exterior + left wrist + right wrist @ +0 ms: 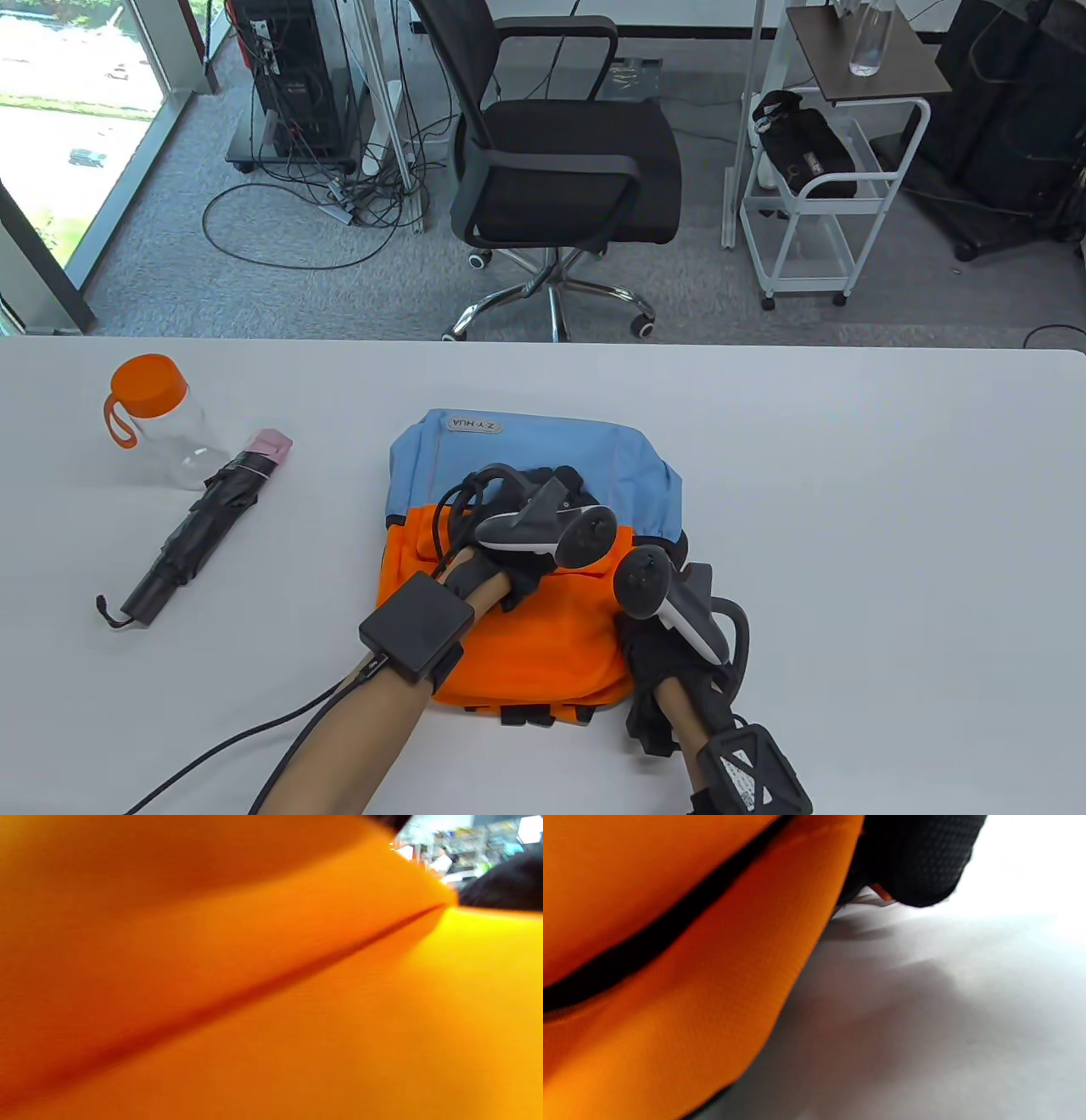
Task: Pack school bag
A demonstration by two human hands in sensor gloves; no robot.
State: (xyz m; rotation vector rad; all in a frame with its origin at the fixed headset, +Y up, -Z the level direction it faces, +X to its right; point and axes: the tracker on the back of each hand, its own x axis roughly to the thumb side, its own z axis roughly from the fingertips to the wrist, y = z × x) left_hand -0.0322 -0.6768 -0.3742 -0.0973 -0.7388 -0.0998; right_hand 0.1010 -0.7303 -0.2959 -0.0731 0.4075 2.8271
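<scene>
The school bag (526, 450), light blue above and orange below, lies flat on the white table (848, 509). My left hand (551, 492) rests on top of the bag where blue meets orange; its tracker hides the fingers. My right hand (657, 632) is against the bag's right lower edge, its fingers hidden too. The left wrist view is filled by blurred orange bag fabric (271, 1005). The right wrist view shows the bag's orange side (670, 942) with a black seam, resting on the table (925, 1005). A folded black umbrella (191, 531) and a clear bottle with an orange lid (161, 420) lie left of the bag.
The umbrella has a pink handle end (270, 445) that touches the bottle's base. A black office chair (560, 161) and a white trolley (814, 195) stand on the floor beyond the table's far edge. Cables run from my left wrist off the table's near edge.
</scene>
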